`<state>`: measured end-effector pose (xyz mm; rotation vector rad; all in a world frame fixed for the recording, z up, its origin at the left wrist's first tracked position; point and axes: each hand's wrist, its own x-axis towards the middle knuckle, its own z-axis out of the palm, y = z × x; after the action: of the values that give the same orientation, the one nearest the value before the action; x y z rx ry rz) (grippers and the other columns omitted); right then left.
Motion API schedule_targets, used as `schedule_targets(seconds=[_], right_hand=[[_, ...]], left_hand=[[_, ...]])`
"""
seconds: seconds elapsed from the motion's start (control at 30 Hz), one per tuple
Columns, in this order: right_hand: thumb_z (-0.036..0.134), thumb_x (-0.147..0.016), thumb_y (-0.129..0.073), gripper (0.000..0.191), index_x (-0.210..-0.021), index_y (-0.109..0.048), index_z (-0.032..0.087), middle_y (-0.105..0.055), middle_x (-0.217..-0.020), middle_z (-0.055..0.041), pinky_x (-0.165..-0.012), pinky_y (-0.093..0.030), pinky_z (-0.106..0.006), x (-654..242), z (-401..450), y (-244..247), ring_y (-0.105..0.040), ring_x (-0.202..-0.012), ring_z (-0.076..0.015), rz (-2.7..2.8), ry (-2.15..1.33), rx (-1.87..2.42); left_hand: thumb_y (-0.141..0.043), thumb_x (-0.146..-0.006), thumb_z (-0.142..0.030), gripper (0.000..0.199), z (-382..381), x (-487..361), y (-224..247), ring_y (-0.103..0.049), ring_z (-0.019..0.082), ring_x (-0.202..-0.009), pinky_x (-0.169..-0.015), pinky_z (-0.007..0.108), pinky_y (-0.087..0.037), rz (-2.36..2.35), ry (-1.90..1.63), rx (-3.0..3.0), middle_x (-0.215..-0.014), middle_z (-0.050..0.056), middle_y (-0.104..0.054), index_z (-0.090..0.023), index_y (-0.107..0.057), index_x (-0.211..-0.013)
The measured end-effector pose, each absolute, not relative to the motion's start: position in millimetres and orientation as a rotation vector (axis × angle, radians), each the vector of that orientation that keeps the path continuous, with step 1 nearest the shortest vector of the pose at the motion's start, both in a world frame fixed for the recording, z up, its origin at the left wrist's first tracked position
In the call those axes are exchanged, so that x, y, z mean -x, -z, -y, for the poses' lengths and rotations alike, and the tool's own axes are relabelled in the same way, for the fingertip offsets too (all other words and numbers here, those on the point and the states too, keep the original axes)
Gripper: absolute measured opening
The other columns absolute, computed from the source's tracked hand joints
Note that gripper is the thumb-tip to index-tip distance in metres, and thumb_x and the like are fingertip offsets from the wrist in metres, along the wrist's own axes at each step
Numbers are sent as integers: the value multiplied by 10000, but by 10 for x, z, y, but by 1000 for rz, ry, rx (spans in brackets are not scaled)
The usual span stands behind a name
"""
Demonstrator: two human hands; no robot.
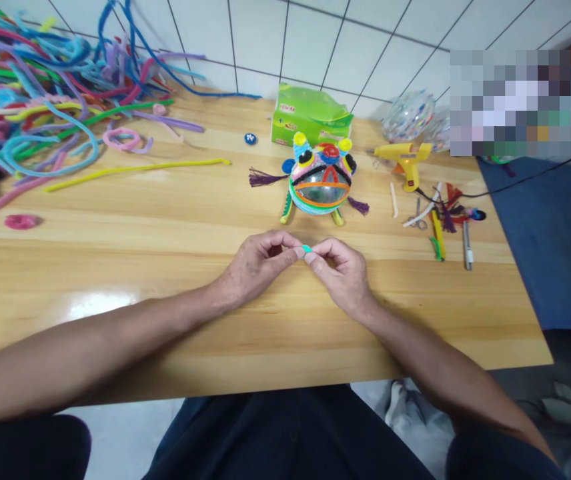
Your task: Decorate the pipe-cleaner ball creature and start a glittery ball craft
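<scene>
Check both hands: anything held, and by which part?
A small green piece, seemingly pinched at its left end by the left hand and at its right end by the right hand; the grip hides part of it.

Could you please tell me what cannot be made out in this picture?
All in the head view:
Green piece: its full shape, covered by the fingertips of the left hand and right hand.
Toy: its back, turned away from the camera.
Packet: its small print, blurred.
Fuzzy stems: some cut off by the left edge.
Upper right: whatever lies behind the pixelated block.
</scene>
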<state>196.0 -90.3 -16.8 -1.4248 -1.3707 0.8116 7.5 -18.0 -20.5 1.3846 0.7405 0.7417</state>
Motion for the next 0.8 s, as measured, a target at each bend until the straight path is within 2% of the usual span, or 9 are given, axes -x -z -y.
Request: schedule_targets(seconds=[0.17, 0.37, 0.6, 0.8], right_hand=[[294, -926, -723, 158, -788, -693, 223, -624, -670, 48, -625, -457, -283, -1955, 902, 152, -524, -614, -113, 1383, -801, 1427], [296, -920, -720, 150, -789, -695, 227, -653, -675, 41, -619, -468, -284, -1950, 906, 141, -550, -614, -117, 1412, -737, 1439], [282, -919, -709, 144, -790, -676, 226, -666, -693, 35, -630, -480, -285, -1957, 912, 113, -585, -636, -123, 1450, -721, 1456], [336, -930, -738, 118, -984, -692, 242, -737, -838, 8, -697, -539, -312, -1978, 934, 170, -665, -738, -152, 1354, -783, 1399]], left_hand=[[-840, -908, -539, 354, 171, -59, 194, -582, 139, -698, -659, 272, -468, -767, -720, -1452, -755, 9, -705, -187, -814, -913], [-833, -908, -558, 384, 160, -75, 173, -591, 135, -718, -696, 272, -499, -739, -739, -1456, -805, 21, -733, -176, -797, -890], [-789, -941, -510, 340, 181, -66, 201, -543, 131, -693, -646, 260, -455, -750, -735, -1495, -756, 9, -672, -172, -780, -911], [-759, -973, -471, 298, 197, -58, 205, -544, 131, -679, -636, 268, -436, -750, -755, -1560, -755, 9, -677, -178, -779, -923]])
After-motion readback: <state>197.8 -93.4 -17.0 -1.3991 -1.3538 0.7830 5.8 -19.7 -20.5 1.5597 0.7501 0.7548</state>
